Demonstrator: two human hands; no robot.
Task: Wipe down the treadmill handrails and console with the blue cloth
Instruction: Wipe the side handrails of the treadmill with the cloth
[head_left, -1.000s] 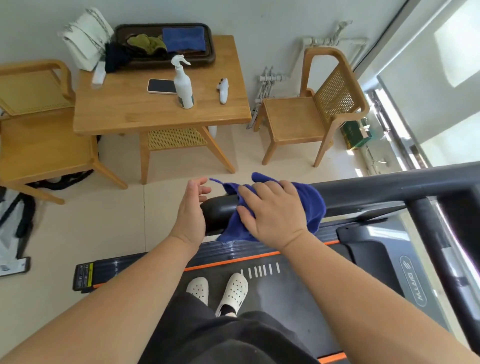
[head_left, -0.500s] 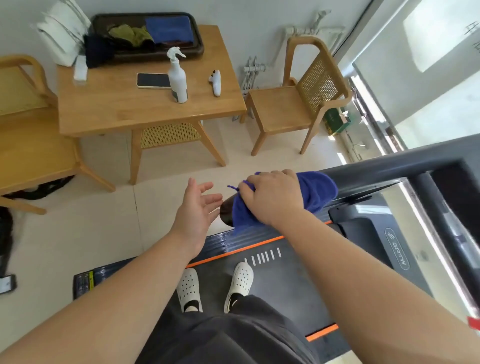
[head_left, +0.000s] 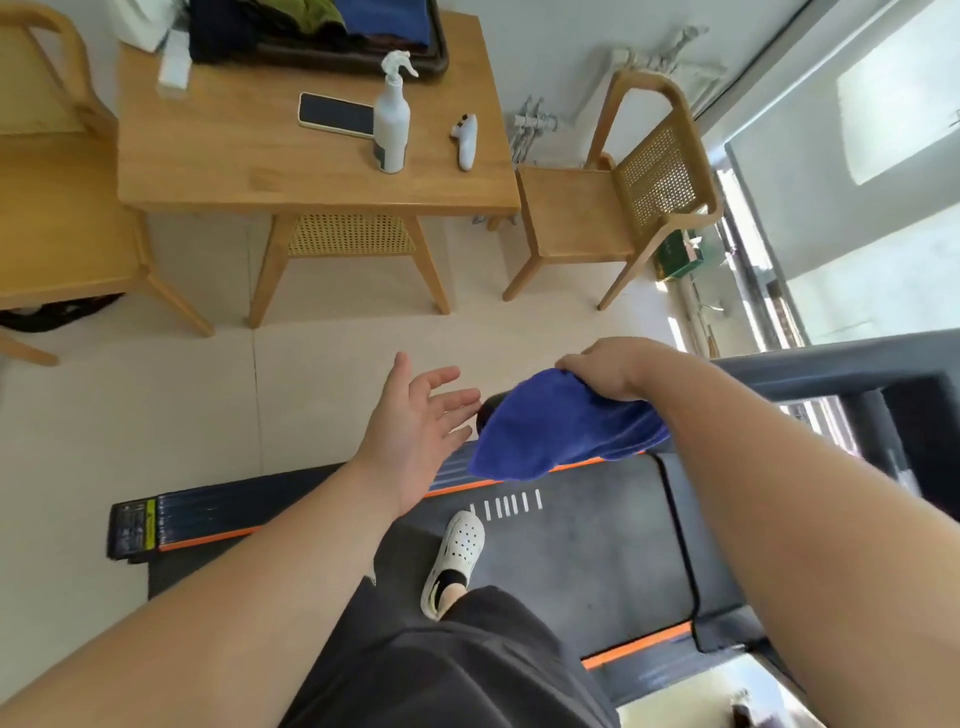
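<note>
My right hand (head_left: 608, 366) grips the blue cloth (head_left: 561, 436) from above, and the cloth hangs draped over the rounded end of the black treadmill handrail (head_left: 488, 408). Only the tip of that rail shows past the cloth; the rest runs right behind my forearm to the dark frame (head_left: 831, 371). My left hand (head_left: 415, 421) hovers just left of the rail end, palm up, fingers spread, holding nothing. The console is out of view.
The treadmill belt (head_left: 582, 551) with orange edge strips lies below, my white shoe (head_left: 457, 556) on it. Beyond stand a wooden table (head_left: 234, 156) with a spray bottle (head_left: 390, 124), phone (head_left: 336, 114) and tray, plus wooden chairs left and right (head_left: 618, 208).
My right hand lifted and turned, so the cloth now hangs loosely over the rail end instead of being pressed flat on it. My left hand opened more. The view swung left and down.
</note>
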